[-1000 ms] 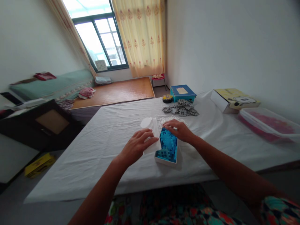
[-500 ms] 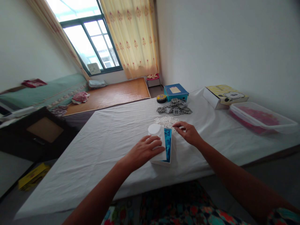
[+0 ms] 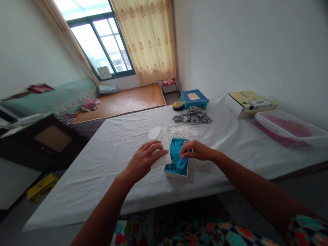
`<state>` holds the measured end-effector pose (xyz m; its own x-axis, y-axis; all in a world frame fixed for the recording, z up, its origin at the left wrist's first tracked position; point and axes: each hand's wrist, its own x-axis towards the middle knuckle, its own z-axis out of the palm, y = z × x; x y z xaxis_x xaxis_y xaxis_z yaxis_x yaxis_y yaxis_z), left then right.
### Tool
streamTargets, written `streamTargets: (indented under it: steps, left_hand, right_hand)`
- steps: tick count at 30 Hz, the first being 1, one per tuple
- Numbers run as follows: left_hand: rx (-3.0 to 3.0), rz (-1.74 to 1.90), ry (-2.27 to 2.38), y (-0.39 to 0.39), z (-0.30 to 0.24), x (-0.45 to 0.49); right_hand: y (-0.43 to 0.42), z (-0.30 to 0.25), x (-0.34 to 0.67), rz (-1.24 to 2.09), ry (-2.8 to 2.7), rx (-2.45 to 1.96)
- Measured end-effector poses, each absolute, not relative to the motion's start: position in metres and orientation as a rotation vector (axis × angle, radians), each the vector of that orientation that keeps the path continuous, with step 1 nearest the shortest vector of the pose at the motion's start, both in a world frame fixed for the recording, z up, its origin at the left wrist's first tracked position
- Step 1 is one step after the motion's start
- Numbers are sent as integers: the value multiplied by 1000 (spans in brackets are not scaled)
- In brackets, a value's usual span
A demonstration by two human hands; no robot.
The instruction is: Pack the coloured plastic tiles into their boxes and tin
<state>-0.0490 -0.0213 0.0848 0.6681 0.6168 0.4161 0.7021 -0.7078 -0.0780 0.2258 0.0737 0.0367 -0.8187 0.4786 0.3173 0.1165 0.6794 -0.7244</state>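
Observation:
A small white box (image 3: pixel 176 175) full of blue plastic snowflake pieces (image 3: pixel 177 160) lies on the white-sheeted table (image 3: pixel 107 164). My left hand (image 3: pixel 143 160) curls over the box's raised white lid (image 3: pixel 161 147), holding it up on the left side. My right hand (image 3: pixel 193 151) rests on the box's right rim, fingers bent down into the blue pieces; whether it pinches one is hidden. Just behind the box lies a patch of white snowflake pieces (image 3: pixel 185 131).
Farther back are a heap of grey pieces (image 3: pixel 192 117), a small round tin (image 3: pixel 177 105) and a blue box (image 3: pixel 194 98). A yellow cartoon box (image 3: pixel 249 103) and a clear tub of pink pieces (image 3: pixel 289 128) sit right. A dark cabinet (image 3: pixel 48 143) stands left.
The box, tipped on its side half a second ago, lies flatter with the blue pieces showing. My right hand came back from the white pieces to the box.

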Motion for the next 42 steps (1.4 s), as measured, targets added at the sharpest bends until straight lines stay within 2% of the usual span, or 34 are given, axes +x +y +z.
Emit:
streamTargets:
  steps: [3,7,11,14,23,33,36,39,42]
  left_hand:
    - [-2634,-569,-1061,-23,88,-50]
    - [-2658,-570,-983,-27,90,-41]
    - [-2726,-507,-886,-26,88,-23]
    - [-2809,-431,-792,-18,85,-8]
    - [-3068,-296,-645,3,80,13]
    - [-3207,-454,-768,15,73,-1]
    - [-3070,-795,-1045,17,62,-17]
    - [-2828,-1230,-1586,18,42,-34]
    - [-2801,-1403,-2168,13,23,-36]
  right_hand:
    - [75,33,218,952,-2376,-643]
    - [75,30,220,683,-2376,-746]
    - [79,29,242,597,-1932,-984]
    - [78,27,257,625,-1795,-1084]
    - [66,16,268,773,-1935,-1035]
    - [56,1,257,789,-1946,-1067]
    - [48,-3,258,890,-1913,-1140]
    - [37,-4,257,1060,-1907,-1243]
    - [26,-3,252,1107,-2000,-1252]
